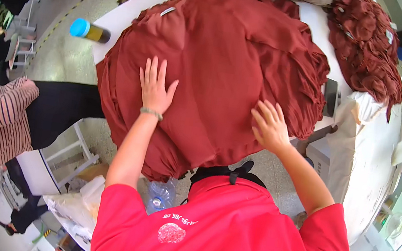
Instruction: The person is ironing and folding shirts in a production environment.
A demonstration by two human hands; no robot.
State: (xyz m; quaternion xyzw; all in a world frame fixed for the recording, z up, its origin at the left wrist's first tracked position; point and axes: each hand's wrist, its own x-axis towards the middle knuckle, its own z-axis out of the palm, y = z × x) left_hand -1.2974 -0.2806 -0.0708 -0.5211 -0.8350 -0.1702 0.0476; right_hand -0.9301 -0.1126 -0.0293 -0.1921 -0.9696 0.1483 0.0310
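Observation:
A rust-red garment lies spread over a stack of like-coloured garments on a white table. Its cloth hangs over the table's near edge, and a small white label shows at its upper left. My left hand rests flat on the left part of the cloth, fingers stretched out. On the right part, my right hand touches the cloth with its fingers spread. Neither hand grips anything.
A blue-lidded bottle stands at the table's left edge. A dark phone-like object lies at the right. Bundled red garments fill the far right, beside white cloth. A person in a striped top is at the left.

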